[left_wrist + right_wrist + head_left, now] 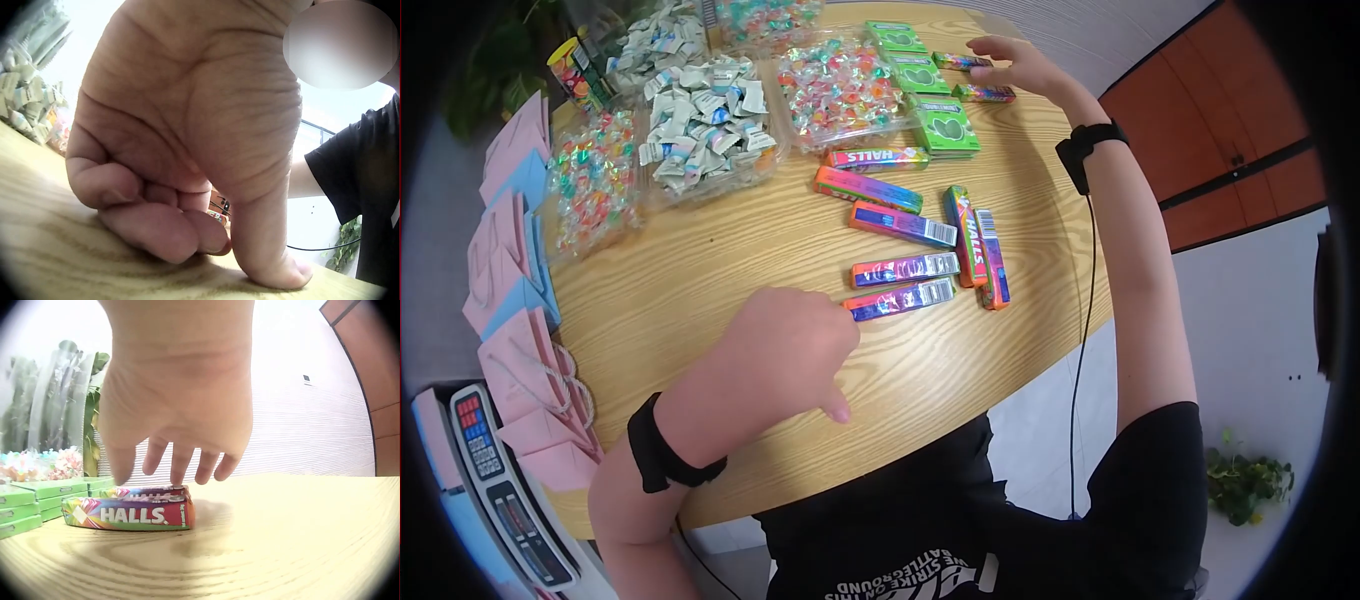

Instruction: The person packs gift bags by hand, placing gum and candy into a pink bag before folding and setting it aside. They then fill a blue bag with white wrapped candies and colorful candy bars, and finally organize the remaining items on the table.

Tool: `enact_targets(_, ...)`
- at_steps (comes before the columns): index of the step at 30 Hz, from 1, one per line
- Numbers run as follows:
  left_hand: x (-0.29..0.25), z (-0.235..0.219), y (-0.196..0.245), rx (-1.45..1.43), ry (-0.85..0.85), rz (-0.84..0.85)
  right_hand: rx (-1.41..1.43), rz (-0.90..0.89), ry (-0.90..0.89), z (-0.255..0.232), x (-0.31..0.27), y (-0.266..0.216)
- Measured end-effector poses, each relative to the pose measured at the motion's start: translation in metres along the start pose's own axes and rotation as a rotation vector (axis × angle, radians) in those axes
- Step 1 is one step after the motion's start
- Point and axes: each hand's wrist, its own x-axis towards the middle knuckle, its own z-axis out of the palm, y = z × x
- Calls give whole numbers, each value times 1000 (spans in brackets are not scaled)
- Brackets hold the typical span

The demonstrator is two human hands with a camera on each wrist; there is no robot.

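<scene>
My left hand (785,345) rests on the wooden table, fingers loosely curled under and thumb extended against the wood. It holds nothing; the nearest Halls candy stick (900,299) lies just past its knuckles. At the far right of the table, my right hand (1025,68) reaches over two more Halls sticks. In the right wrist view its fingers are spread and pointing down behind the front Halls stick (128,514), with a second stick (150,492) close behind. Several other Halls sticks lie mid-table, including an upright pair (968,240) side by side.
Green gum boxes (947,127) line up left of the right hand. Clear tubs hold wrapped candies (840,85) and white packets (708,125). Pink and blue paper bags (525,365) and a scale (505,480) stand along the left edge. A cable (1083,370) hangs from the right wrist.
</scene>
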Motion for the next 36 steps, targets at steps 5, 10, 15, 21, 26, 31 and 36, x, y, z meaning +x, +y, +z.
enact_targets(5, 1, -1, 1, -13, -22, -25, -89, 18, -187, -8, -7, -16)
enact_targets(10, 1, -3, 2, 0, -47, -34, -141, -13, -190, 6, 4, -18)
enact_targets(15, 1, -4, 3, 11, -47, -32, -422, -125, 107, 13, -5, -18)
enact_targets(21, -5, 3, 4, 49, 57, -23, -296, -85, 42, -14, -49, -47)
enact_targets(26, -4, -14, 23, 160, 225, 46, -284, -408, -56, -19, -124, -106)
enact_targets(31, 16, -5, 0, 310, 585, 147, -347, -494, 93, 11, -141, -157)
enact_targets(36, 14, 2, -9, 290, 425, -6, -616, -273, -59, 41, -125, -195)
